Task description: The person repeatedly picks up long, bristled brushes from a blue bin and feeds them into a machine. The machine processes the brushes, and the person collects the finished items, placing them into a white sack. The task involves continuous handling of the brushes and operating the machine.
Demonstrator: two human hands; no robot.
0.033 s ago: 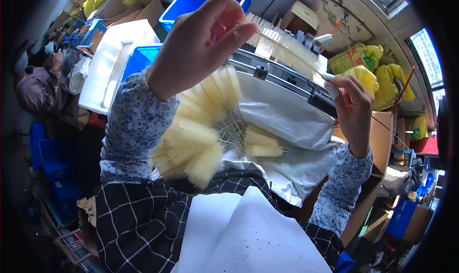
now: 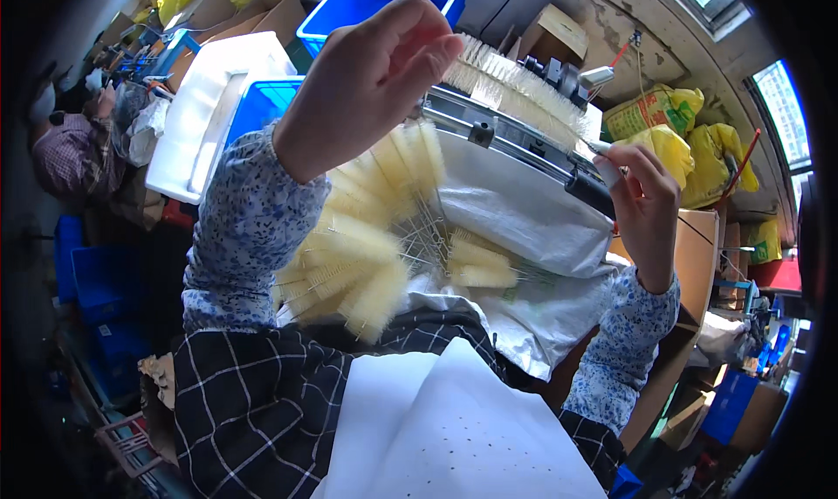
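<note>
Long bristle brush [image 2: 515, 84] looks light and bendy; left hand [image 2: 367, 80] and right hand [image 2: 642, 193] pinch its wire ends, best grip spots

Daylight pours in from the windows [image 2: 781, 106] at upper right, leaving the middle bright. The left side sinks into shadow. Fisheye bending curves straight edges near the dark rim, and the raised left hand [image 2: 367, 80] looks slightly soft.
</note>
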